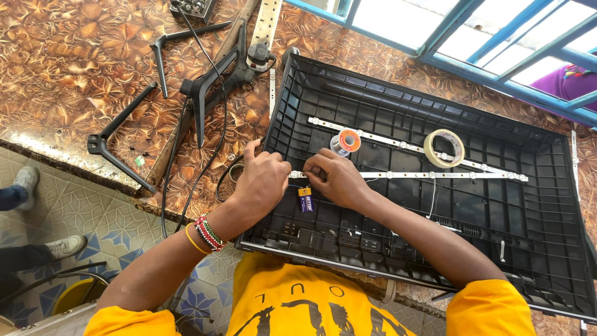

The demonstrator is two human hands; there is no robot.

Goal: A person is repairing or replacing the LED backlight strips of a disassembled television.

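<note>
LED strip (435, 175), a thin white bar dotted with small round lenses, lies lengthwise inside the black plastic back shell (497, 249) that covers the right half of the desk (74, 68). We see its left end, near the shell's left edge, pinched between both hands: our left hand (264, 180) and right hand (336, 180) meet there, fingers (311, 169) narrowed onto the strip's end. A second strip (385, 140) runs just beyond it, toward the desk's far edge, with a spool of solder (344, 142) and a roll of tape (444, 148) resting on it. A small blue-and-yellow battery (305, 199) lies in the shell just below our hands. Black stand legs (199, 87) and cables (205, 162) sit on the desk's left part.
</note>
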